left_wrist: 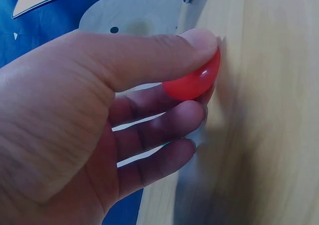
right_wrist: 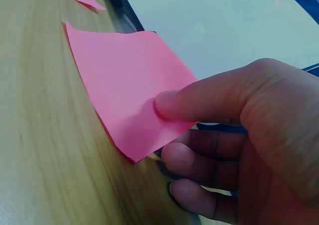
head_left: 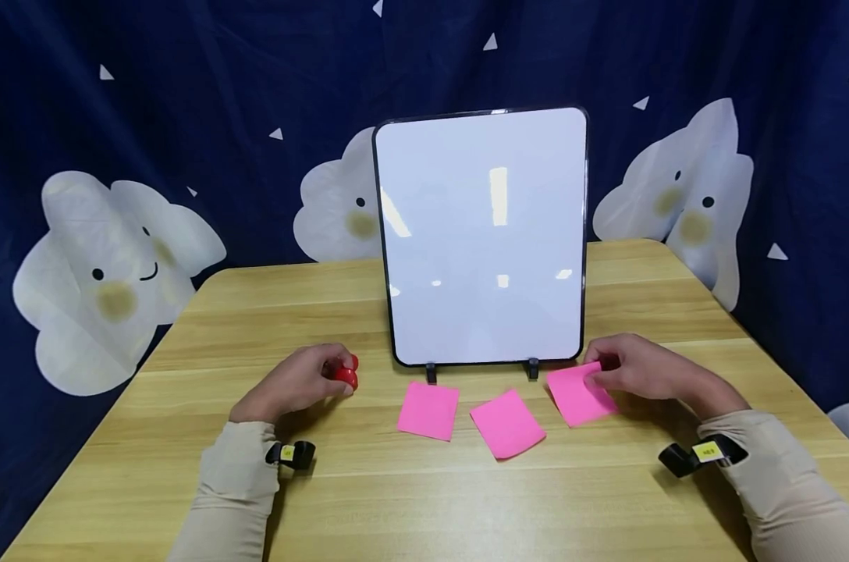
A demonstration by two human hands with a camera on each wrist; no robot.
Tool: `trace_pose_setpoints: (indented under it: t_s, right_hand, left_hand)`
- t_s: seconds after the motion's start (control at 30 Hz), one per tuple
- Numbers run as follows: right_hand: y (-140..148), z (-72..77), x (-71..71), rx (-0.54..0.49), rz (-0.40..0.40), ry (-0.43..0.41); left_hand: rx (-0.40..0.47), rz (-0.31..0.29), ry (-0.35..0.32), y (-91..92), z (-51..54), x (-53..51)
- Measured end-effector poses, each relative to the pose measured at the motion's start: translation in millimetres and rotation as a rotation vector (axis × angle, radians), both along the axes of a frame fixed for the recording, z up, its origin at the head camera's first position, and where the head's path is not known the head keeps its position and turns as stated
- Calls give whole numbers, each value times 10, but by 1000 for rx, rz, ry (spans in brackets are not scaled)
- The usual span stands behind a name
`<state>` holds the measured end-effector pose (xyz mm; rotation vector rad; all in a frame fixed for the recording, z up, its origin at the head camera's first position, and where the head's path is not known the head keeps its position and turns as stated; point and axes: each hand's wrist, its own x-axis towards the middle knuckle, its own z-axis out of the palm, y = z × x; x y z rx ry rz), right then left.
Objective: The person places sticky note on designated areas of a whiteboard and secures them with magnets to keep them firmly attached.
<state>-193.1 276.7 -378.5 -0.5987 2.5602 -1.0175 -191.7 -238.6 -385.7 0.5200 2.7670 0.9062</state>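
Observation:
My left hand (head_left: 301,382) pinches a glossy red rounded piece (head_left: 346,379) between thumb and fingers, low over the table left of the whiteboard. Two red lobes show past the fingertips; whether they belong to one piece is unclear. In the left wrist view, the thumb covers part of the red piece (left_wrist: 192,85). On the other side, my right hand (head_left: 642,367) grips a pink sticky note (head_left: 577,394) by its right corner. The right wrist view shows the thumb on top of this note (right_wrist: 119,70), which is slightly bent and tilted.
A blank whiteboard (head_left: 481,234) with a black frame stands upright on small black feet (head_left: 533,369). In front of it, two more pink sticky notes, one on the left (head_left: 428,411) and one in the middle (head_left: 507,424), lie on the wooden table (head_left: 467,507). A dark blue curtain (head_left: 256,62) hangs behind.

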Motion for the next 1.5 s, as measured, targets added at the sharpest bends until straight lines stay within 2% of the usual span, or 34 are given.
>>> trace_pose_setpoints:
  t_s: [0.3, 0.67, 1.0, 1.23, 1.5]
  right_hand:
    - [-20, -11, -25, -8, -44, 25]
    - [-95, -50, -38, -71, -57, 54]
    - [-187, -42, -17, -116, -151, 133]
    - [-213, 3, 10, -129, -195, 149]
    - [-185, 34, 10, -178, -194, 271]
  left_hand:
    - [-10, 22, 9, -2, 10, 6]
    - [51, 19, 1, -31, -28, 12]
    - [72, 33, 69, -10, -46, 15]
    - [70, 63, 101, 40, -55, 8]
    - [99, 45, 105, 109, -44, -35]
